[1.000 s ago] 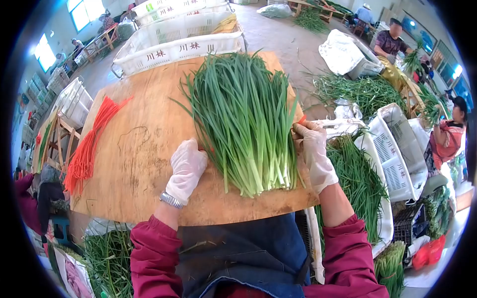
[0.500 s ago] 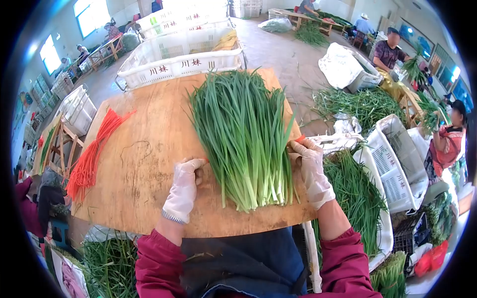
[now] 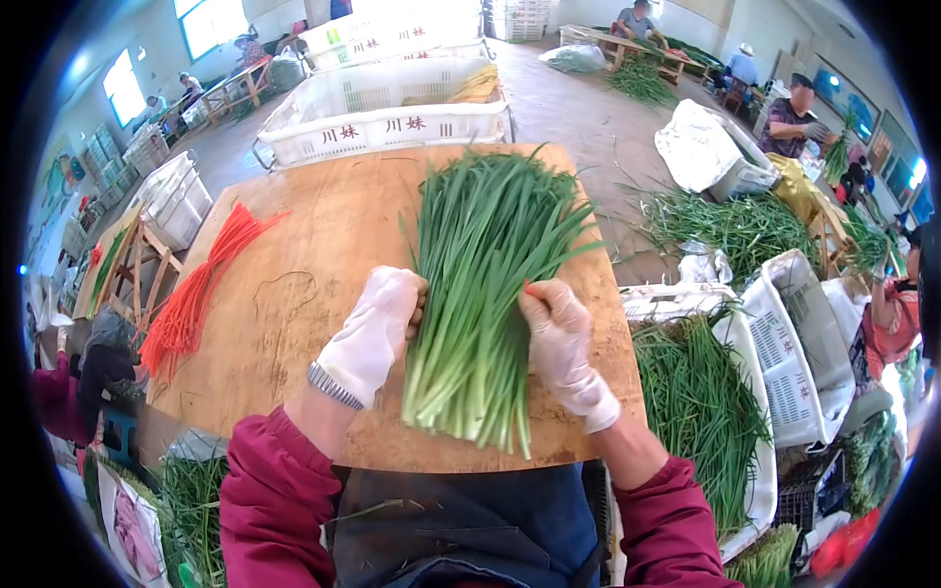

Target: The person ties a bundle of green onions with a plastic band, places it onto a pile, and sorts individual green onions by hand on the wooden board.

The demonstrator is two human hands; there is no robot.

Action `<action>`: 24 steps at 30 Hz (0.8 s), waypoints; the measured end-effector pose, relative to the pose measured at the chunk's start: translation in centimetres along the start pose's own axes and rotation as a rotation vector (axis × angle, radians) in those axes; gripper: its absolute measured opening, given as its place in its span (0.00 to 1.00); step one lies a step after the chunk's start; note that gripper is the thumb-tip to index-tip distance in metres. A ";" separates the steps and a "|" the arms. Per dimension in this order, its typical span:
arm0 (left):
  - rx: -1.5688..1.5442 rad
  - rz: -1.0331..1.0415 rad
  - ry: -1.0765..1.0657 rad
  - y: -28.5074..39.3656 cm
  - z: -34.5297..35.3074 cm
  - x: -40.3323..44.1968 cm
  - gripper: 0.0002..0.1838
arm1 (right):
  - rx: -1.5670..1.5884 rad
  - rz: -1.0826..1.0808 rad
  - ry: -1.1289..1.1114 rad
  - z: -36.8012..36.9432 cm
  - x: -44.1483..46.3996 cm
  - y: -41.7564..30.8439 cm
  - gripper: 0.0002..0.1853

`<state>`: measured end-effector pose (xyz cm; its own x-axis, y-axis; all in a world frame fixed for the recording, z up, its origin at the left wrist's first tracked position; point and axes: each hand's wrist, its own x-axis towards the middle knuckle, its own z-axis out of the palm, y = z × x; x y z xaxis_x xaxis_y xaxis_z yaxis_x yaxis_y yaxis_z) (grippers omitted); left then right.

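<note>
A thick bundle of garlic chives lies on the wooden board, green leaf tips away from me and pale stalk ends towards me. My left hand, in a thin white glove, is closed at the bundle's left edge, where a red tie end showed in its fingers earlier; that end is now hidden. At the right edge my gloved right hand pinches a red tie, of which only a small bit shows. Leaves cover the tie's middle. A pile of loose red ties rests on the board's left side.
White plastic crates stand beyond the board. To the right is a crate of loose chives, with another white crate beside it. More chives lie on the floor. Several people work at tables farther off.
Both hands have drawn inward and closer to the bundle, the left turning into a fist. The bundle has narrowed, its stalks now slanting. The camera view has shifted slightly.
</note>
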<state>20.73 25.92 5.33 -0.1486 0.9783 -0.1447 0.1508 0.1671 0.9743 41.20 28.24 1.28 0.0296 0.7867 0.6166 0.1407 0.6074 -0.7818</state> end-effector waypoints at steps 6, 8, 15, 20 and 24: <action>1.125 0.942 -0.005 3.1 0.1 -2.6 0.06 | -0.290 -0.217 0.082 4.8 -2.3 -0.5 0.06; 1.004 0.437 0.304 1.5 2.5 -0.9 0.07 | -0.309 -0.223 0.089 5.3 -2.9 -0.3 0.06; 1.151 0.368 0.709 0.1 7.9 -1.9 0.07 | -0.275 -0.187 0.134 4.2 -3.8 0.6 0.06; 1.062 0.298 0.710 0.2 6.5 -1.8 0.04 | -0.018 -0.132 0.108 2.6 -3.2 -1.1 0.07; 1.010 0.135 0.583 0.8 6.3 -3.1 0.07 | -0.062 -0.314 0.016 1.8 -2.6 -3.6 0.07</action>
<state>27.45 23.78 5.50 -0.4582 0.8348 0.3053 0.8673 0.3447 0.3590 38.86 24.23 2.36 -0.0091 0.5596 0.8287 0.2056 0.8121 -0.5461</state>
